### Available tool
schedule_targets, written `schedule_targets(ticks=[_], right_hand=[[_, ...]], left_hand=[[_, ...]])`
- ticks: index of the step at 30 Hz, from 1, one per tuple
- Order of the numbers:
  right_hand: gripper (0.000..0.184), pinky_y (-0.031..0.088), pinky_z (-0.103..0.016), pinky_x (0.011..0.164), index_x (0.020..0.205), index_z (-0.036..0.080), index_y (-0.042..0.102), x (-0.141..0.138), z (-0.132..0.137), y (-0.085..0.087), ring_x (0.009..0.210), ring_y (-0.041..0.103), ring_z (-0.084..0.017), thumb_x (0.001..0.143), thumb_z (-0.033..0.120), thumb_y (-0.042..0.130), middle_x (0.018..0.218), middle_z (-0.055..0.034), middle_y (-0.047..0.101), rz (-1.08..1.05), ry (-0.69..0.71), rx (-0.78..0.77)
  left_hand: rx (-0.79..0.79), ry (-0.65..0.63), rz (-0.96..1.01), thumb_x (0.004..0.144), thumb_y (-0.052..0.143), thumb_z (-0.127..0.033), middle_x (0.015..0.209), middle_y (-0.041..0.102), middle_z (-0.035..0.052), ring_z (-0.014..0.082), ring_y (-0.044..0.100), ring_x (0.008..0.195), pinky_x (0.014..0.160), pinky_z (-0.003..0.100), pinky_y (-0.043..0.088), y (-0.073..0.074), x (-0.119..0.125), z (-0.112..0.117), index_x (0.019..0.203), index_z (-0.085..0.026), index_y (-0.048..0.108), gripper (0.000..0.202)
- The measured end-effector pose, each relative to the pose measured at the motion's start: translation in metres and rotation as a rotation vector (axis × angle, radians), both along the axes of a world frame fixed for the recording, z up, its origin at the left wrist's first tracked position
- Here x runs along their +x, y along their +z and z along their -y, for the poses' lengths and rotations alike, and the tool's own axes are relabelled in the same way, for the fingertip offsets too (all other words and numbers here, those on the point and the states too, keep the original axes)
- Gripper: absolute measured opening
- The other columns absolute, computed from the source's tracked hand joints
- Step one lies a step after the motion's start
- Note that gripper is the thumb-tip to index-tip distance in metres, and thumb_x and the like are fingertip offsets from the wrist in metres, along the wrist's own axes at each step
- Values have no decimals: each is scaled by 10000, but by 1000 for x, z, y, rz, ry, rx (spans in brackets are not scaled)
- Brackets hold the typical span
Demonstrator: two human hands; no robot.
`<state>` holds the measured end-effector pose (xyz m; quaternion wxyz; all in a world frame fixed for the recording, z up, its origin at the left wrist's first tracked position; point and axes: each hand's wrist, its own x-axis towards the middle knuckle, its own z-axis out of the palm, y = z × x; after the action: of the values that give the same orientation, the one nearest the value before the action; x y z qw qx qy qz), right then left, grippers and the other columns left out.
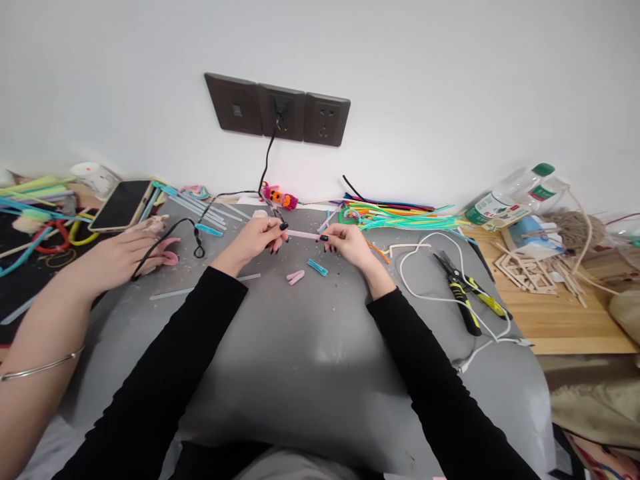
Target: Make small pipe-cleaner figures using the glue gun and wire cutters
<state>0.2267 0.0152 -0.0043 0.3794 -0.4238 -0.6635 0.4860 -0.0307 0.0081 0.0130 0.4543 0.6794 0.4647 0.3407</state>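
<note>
A short pale pink pipe cleaner (303, 234) is stretched level between my two hands over the grey mat. My left hand (253, 239) pinches its left end between thumb and fingers. At the other end, my right hand (349, 245) grips it the same way. Just below on the mat lie a folded pink pipe cleaner piece (295, 277) and a folded blue one (317, 267). Behind my left hand, a small pink and orange pipe cleaner figure (279, 196) sits against the wall.
Another person's hand (117, 257) rests at left, beside a black cord (199, 243) and a phone (123, 205). A bundle of coloured pipe cleaners (400, 217) lies at back right. Pliers (463, 300), a white cable (425, 297) and plastic bottles (510, 197) are farther right.
</note>
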Motion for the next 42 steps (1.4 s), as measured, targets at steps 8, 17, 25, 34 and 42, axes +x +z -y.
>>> schedule_targets(ticks=[8, 17, 25, 34, 42], right_hand=[[149, 391, -242, 548, 775, 176, 700, -3, -3, -6, 529, 524, -126, 876, 231, 605, 621, -7, 695, 201, -246, 0], [135, 423, -244, 579, 810, 172, 722, 3, -3, -6, 552, 562, -130, 863, 208, 603, 651, -17, 721, 218, -175, 21], [118, 437, -262, 616, 786, 202, 629, 0, -3, -10, 579, 591, -145, 892, 213, 580, 642, -4, 692, 230, -234, 101], [289, 511, -284, 698, 964, 204, 665, -7, 2, -8, 730, 653, -163, 929, 489, 636, 787, -21, 710, 5, -15, 53], [206, 512, -300, 747, 1111, 193, 714, -8, 7, -13, 771, 658, -182, 993, 270, 563, 846, -47, 728, 264, 3, 379]], left_hand=[[266, 160, -369, 957, 484, -311, 585, 646, -2, 167, 554, 537, 702, 306, 458, -9, 7, -3, 691, -216, 637, 321], [232, 223, -362, 954, 509, -253, 563, 633, -11, 170, 567, 523, 704, 301, 461, -7, 5, -4, 730, -211, 674, 281], [217, 254, -259, 924, 547, -285, 559, 658, 14, 168, 573, 520, 658, 300, 475, -11, 6, -4, 682, -208, 669, 282], [90, 299, 86, 860, 713, -500, 740, 765, 90, 175, 660, 608, 524, 257, 454, -13, 10, -2, 811, -187, 685, 318], [-31, 209, 80, 796, 741, -560, 692, 745, 71, 163, 624, 545, 534, 269, 477, -16, 19, 2, 823, -189, 655, 382]])
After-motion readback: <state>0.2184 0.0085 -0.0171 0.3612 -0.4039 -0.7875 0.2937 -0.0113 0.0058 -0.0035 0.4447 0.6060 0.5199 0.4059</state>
